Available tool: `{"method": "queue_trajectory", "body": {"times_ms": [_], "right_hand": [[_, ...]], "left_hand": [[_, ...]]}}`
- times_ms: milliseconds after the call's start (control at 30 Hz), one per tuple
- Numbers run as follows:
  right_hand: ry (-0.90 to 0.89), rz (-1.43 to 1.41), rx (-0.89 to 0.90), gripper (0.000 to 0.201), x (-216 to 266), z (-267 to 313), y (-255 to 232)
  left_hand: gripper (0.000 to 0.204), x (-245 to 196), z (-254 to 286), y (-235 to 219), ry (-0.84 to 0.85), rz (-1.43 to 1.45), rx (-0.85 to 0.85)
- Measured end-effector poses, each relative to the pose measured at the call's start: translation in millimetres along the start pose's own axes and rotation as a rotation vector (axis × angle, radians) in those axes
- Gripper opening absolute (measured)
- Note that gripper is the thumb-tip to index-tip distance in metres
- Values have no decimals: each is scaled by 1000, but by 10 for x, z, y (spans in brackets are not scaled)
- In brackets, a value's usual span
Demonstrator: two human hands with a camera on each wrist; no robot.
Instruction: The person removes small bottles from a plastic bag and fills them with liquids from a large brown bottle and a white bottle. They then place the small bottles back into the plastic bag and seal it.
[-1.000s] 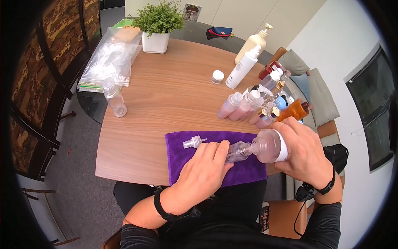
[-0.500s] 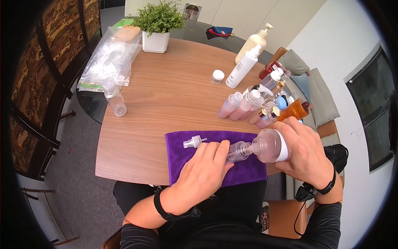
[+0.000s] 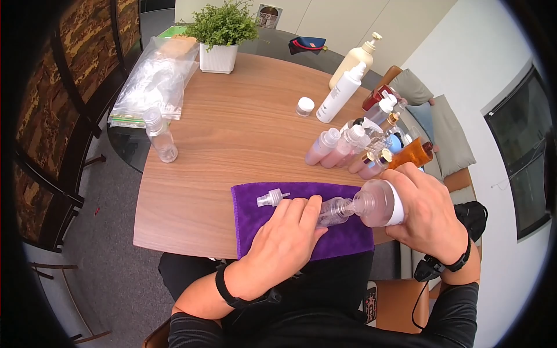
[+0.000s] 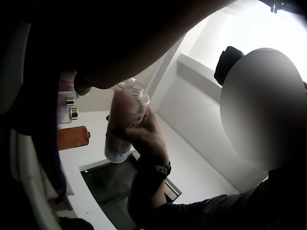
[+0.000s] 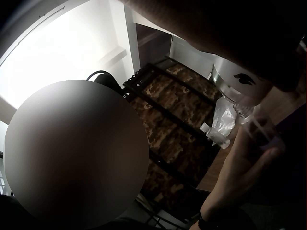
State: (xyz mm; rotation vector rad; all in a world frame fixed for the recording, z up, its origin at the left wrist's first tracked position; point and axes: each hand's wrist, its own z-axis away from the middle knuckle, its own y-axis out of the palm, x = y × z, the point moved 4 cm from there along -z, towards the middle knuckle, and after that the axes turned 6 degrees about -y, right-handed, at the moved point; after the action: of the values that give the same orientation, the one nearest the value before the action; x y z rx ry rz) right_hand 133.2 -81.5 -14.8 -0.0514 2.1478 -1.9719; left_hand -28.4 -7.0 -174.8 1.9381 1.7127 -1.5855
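My left hand grips a small clear bottle over the purple cloth. The right hand holds a larger see-through bottle with a white base, tipped so that its neck meets the small bottle's mouth. Pinkish liquid shows inside the larger bottle in the left wrist view. From the right wrist, the small bottle appears below the larger one, which bears a dark printed mark. A clear spray pump top lies on the cloth, just beyond the left fingers.
Several pink-filled bottles and an amber bottle stand close beyond the right hand. Behind them are a white pump bottle and a small jar. To the left are another clear bottle, a plastic bag and a potted plant.
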Motion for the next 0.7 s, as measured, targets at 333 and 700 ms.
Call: {"method": "queue_trajectory", "body": {"times_ms": [333, 700], "right_hand": [[-10, 10, -19, 77, 12, -11, -3], [-6, 12, -9, 81, 15, -7, -14]], "left_hand": [[62, 8, 3, 4, -3, 5, 3], [61, 3, 1, 3, -4, -1, 8]]}}
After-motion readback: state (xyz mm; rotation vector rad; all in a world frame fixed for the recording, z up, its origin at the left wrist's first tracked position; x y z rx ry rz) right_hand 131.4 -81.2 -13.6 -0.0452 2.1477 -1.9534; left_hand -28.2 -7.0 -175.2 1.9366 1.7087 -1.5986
